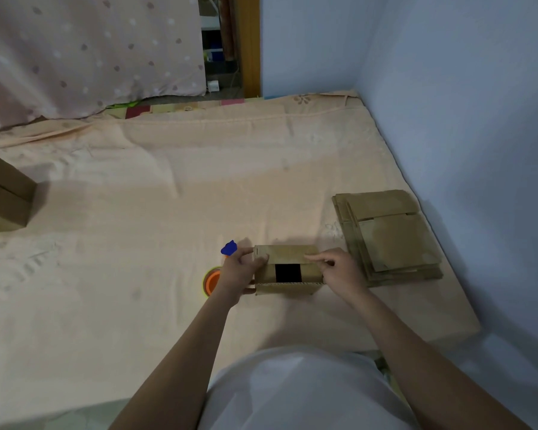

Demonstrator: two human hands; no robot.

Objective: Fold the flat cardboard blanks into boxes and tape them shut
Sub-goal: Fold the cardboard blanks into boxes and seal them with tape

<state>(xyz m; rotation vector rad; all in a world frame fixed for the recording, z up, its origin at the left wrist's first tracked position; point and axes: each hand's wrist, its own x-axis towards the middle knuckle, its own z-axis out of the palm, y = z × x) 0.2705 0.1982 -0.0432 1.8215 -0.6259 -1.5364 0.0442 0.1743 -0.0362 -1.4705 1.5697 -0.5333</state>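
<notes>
Head view looks down on a box (288, 270) that I steady from both sides on the peach bedsheet (156, 187), near the middle of the scene and close to my body. My left hand (239, 274) wraps the left end, thumb low on the near corner and fingers curled over the top, pressing a side flap inward. My right hand (339, 270) grips the right end the same way, fingertips pinching the far flap down toward the dark opening that shows between the flaps. I hold it from both ends so the walls stay square while the flaps close (a one-sided hold would probably let it skew).

Just left of my left hand lies the tape dispenser (213, 280), orange roll and blue handle, near enough to grab once the flaps meet. The stack of flat blanks (389, 234) sits just right of the box, against the blue wall (448, 119), ready for the next one. At the far left edge a finished box (3, 197) rests well apart, out of the working area. Taping is not yet done on this box, I judge.
</notes>
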